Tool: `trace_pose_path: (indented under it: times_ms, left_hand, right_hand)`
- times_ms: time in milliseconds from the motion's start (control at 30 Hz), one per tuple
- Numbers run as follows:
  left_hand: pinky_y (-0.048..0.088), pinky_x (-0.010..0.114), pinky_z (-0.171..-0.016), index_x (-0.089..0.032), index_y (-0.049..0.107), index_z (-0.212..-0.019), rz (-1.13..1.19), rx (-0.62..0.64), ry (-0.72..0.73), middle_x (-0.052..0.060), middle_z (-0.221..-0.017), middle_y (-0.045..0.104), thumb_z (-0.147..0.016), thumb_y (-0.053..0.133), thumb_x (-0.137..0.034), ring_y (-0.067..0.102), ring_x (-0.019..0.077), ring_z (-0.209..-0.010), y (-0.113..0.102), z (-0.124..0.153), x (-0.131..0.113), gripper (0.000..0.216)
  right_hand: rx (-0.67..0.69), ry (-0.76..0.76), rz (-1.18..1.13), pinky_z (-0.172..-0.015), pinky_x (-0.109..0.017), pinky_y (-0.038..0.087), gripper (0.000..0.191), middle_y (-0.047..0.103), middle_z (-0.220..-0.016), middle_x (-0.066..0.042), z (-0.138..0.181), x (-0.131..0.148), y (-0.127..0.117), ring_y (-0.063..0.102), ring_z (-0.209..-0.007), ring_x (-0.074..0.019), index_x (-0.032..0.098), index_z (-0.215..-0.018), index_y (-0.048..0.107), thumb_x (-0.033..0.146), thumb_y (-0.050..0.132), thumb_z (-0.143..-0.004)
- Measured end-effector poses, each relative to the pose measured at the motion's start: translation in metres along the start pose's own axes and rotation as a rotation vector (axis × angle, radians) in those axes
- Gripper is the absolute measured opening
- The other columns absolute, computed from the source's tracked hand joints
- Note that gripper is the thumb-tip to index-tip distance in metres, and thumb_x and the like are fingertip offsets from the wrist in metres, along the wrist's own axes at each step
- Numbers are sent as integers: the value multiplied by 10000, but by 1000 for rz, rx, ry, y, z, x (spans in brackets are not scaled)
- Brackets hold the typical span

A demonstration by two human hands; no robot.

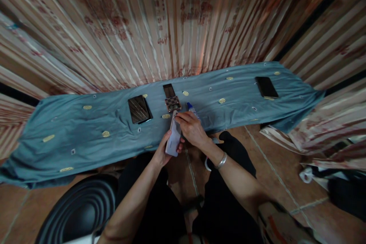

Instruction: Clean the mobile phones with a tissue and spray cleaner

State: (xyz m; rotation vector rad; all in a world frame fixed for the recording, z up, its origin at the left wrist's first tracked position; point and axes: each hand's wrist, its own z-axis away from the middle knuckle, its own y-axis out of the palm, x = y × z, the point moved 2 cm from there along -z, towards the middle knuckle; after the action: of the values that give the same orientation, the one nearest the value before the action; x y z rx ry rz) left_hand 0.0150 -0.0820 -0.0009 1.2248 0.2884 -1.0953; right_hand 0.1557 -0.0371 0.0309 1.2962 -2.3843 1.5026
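Observation:
My left hand [165, 148] is wrapped round a pale lilac smartphone [173, 143], held tilted with its back facing up just off the front edge of the cloth. At the phone's upper end, by the camera area, my right hand [192, 127] has its fingers pinched together; whether they grip the phone or something small is hidden. Beyond the phone lies an unfolded flip phone [173, 103] with a checkered lower half. A small tube with a blue cap [190, 105] rests partly behind my right hand.
A teal patterned cloth [120, 145] covers the long low table. Dark glossy devices [139, 109] lie stacked on the left, and another dark device [266, 87] at the right. Striped curtains [137, 26] hang behind. A black round ribbed object [80, 213] stands at lower left.

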Motion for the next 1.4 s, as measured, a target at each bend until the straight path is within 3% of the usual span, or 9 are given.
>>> trace_pose_path:
  times_ms: [767, 1400]
  left_hand:
    - [436, 243, -488, -115, 650, -1029, 21, 12, -9, 80, -788, 718, -820, 700, -532, 600, 141, -563, 3, 4, -1, 469]
    - [430, 251, -505, -114, 632, -1104, 56, 4, 25, 100, -788, 716, -821, 672, -563, 591, 156, -560, 0, 2, -5, 533]
  right_hand:
    - [-102, 200, -211, -1020, -429, 544, 384, 765, -1158, -64, 2, -22, 5, 679, -1099, -229, 248, -1087, 788, 73, 507, -893]
    - [-113, 203, -162, -1003, -401, 559, 375, 769, -1146, -77, 7, -21, 17, 688, -1086, -231, 222, -1059, 796, 57, 509, -881]
